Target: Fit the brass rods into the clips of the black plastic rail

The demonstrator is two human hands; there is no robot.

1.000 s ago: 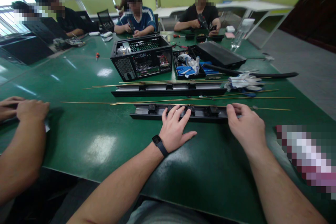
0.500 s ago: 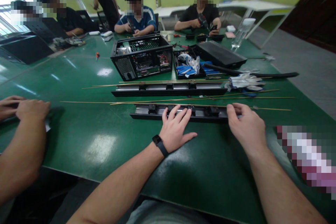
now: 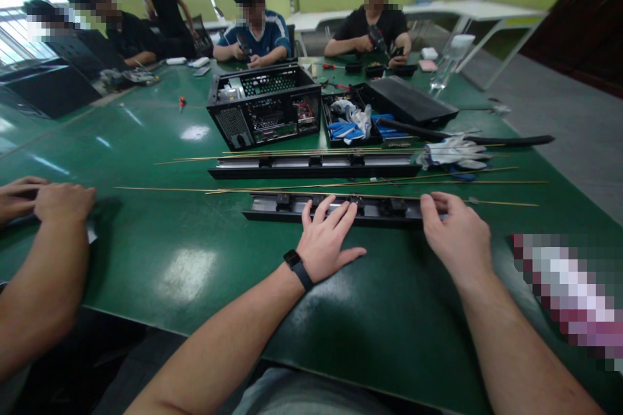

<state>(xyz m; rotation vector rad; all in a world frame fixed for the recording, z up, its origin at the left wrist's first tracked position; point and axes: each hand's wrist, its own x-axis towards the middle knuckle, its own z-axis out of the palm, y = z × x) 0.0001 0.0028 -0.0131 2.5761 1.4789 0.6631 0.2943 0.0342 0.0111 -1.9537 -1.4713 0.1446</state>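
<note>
Long black metal rail (image 3: 277, 206), lower centre of frame, on glossy green worktop (image 3: 195, 259). Left hand (image 3: 325, 243) lay open, fingers spread flat on its middle; right hand (image 3: 457, 233) covered its right end, grip not discernible.

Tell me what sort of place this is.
Probably an electronics assembly or repair workshop: an opened computer case sits on the long green table, black rails and thin brass rods lie in front of it, and people opposite handle power tools.
</note>
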